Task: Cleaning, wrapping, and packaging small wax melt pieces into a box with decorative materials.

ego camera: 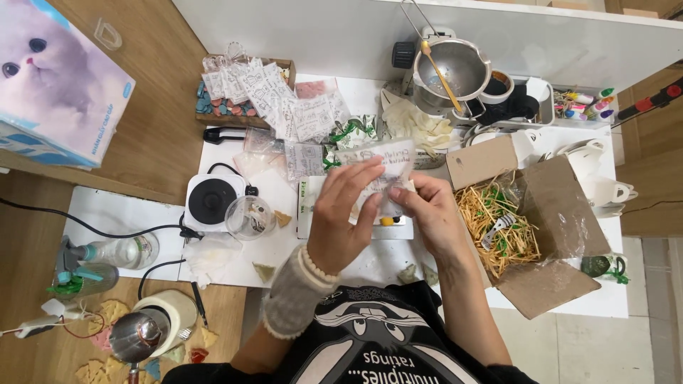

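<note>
The left hand [341, 213] and right hand [427, 206] are both pinching a small clear bag [380, 167] between them, above the counter [135, 213]. The bag is lying sideways, each grip closing on one end.

The clear packet [380, 171] carries dark scribbled print. The open cardboard box [548, 213] holds straw-yellow shreds [491, 227]. The worktop [128, 213] is white.
</note>
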